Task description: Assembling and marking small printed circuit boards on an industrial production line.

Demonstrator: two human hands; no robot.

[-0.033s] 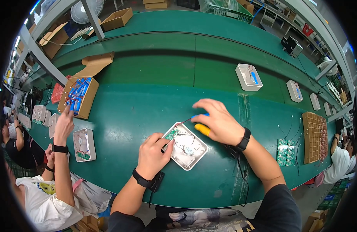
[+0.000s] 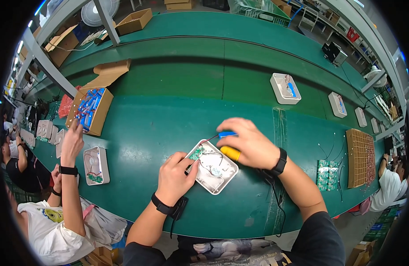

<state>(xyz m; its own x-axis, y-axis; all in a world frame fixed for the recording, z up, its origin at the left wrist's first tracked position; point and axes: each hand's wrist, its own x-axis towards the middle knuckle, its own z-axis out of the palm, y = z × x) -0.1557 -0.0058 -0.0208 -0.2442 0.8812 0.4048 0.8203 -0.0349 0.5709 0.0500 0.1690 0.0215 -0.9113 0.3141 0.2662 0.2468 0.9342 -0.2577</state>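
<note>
A white plastic case (image 2: 213, 184) lies open on the bench in front of me, holding a green circuit board (image 2: 197, 154) and a round silvery part (image 2: 216, 171) with thin wires. My left hand (image 2: 178, 174) is closed on the case's left side, its thumb reaching over the rim. Beside that thumb shows a small dark edge I cannot make out. A blue cylindrical battery (image 2: 226, 134) is at the fingers of my right hand (image 2: 251, 144), above the case's upper right corner. Its red wire runs into the case. A yellow finger cot covers my right thumb.
At left, a co-worker's hand (image 2: 72, 141) reaches to a cardboard box (image 2: 102, 117) of blue batteries. Another white case (image 2: 106, 166) stands below it. Several similar cases, including one (image 2: 285, 98), line the back right. Green boards (image 2: 327, 175) lie near a brown gridded tray (image 2: 360, 157).
My right fingers have curled and shifted slightly, so more of the blue battery shows. The co-worker's hand has moved a little left. My left hand and the case stay nearly still.
</note>
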